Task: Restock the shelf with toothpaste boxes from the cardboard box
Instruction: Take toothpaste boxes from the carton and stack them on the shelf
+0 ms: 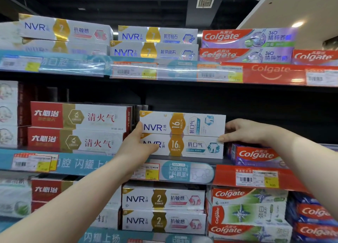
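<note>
Two white NVR toothpaste boxes with gold "16" bands lie stacked on the middle shelf: an upper box and a lower box. My left hand holds the left ends of the stack, thumb across the lower box's front. My right hand holds the right ends, fingers curled at the corner. The cardboard box is out of view.
Red-and-white toothpaste boxes are stacked just left of the NVR stack. A Colgate box lies to its right, with dark open shelf space above it. More NVR and Colgate boxes fill the shelves above and below.
</note>
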Tool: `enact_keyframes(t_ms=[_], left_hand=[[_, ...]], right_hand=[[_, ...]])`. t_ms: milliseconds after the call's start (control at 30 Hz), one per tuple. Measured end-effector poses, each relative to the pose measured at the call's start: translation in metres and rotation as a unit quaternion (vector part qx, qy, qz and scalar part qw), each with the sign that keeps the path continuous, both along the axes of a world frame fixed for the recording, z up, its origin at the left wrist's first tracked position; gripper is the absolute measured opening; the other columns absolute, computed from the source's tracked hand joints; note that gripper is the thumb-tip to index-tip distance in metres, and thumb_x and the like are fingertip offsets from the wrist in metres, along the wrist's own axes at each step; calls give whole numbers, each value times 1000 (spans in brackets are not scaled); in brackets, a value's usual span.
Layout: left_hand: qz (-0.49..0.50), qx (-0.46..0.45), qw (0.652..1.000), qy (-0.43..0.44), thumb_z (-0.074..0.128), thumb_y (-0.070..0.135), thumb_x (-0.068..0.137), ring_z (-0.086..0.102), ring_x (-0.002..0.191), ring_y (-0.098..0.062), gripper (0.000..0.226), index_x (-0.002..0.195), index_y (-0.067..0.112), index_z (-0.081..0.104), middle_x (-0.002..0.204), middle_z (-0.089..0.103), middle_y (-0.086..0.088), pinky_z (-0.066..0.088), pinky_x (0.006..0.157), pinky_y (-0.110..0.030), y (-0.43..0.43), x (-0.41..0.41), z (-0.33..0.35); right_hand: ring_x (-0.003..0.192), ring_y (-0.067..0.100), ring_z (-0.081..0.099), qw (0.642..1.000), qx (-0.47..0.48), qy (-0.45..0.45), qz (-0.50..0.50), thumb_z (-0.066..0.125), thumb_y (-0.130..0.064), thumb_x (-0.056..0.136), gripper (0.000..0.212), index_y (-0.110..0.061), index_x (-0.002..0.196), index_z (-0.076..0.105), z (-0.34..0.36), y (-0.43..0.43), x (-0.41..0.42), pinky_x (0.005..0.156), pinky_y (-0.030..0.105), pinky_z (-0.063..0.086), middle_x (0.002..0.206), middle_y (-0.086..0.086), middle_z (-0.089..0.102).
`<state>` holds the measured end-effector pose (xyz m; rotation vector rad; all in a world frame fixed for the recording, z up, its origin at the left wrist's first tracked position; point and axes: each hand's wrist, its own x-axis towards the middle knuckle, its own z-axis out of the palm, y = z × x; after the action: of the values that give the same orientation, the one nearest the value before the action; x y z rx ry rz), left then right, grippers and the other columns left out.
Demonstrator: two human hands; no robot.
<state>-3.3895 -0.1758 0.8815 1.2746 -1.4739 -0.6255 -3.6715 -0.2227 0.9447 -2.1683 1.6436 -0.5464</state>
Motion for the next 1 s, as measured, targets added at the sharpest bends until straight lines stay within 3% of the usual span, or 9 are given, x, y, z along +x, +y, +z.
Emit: enact_keyframes(t_ms=[67,233,333,400,533,600,733,900,1000], left_hand=[[-3,-5,1000,1,58,14,87,53,82,-1,60,138,31,30,123,56,9,39,55,-15,2,-2,0],[10,-17,1000,2,59,16,87,51,84,-3,68,142,30,22,122,53,8,40,58,-16,4,-5,-1],[28,-35,999,-11,62,19,85,49,104,-11,77,145,29,15,118,44,15,46,79,-27,6,-8,-3],[43,-48,998,-22,64,22,83,48,119,-17,78,144,31,18,132,45,14,45,96,-37,7,-9,-1],[80,-65,994,-36,66,25,80,44,127,-20,73,141,32,25,141,44,6,41,103,-46,14,-11,0],[93,-93,990,-45,67,26,80,41,129,-20,71,140,28,29,142,42,4,38,105,-41,21,-12,-3],[146,-146,972,-110,66,21,81,45,120,-16,54,131,18,44,135,47,-3,34,94,-25,46,-10,-16],[227,-96,957,-155,64,22,83,44,105,-9,48,127,17,48,127,48,-2,35,91,-24,86,4,-48],[273,-36,943,-186,66,23,81,49,108,-15,48,125,14,51,120,53,-4,35,89,-23,119,24,-75]], right_hand=[[88,19,71,1000,-2,-1,-5,69,-40,76,35,-26,108,63,-1,-1,-1,90,44,52,101,-3,73],[87,19,71,1000,-9,-3,-22,71,-43,73,36,-28,105,64,-2,0,1,89,44,53,99,-2,73],[90,16,69,999,-24,-14,-26,73,-45,69,49,-28,113,60,-3,3,0,90,42,52,104,-5,71],[96,13,66,998,-45,-35,-14,74,-39,72,53,-28,120,55,-3,7,-1,93,39,50,112,-7,67],[119,17,53,991,-120,-54,15,71,-28,77,63,-24,134,43,0,25,0,100,31,41,130,-2,55],[128,21,44,985,-171,-27,4,71,-30,77,73,-21,140,34,0,35,2,101,30,36,141,3,44],[126,16,41,952,-302,16,36,69,-31,78,65,-22,135,41,-7,53,14,100,24,31,139,1,43],[108,16,51,902,-399,-38,157,70,-28,78,41,-15,115,61,-40,78,50,92,20,31,111,-2,57],[111,10,45,915,-321,-34,243,68,-31,79,48,-21,124,54,-68,90,77,95,23,32,112,-8,50]])
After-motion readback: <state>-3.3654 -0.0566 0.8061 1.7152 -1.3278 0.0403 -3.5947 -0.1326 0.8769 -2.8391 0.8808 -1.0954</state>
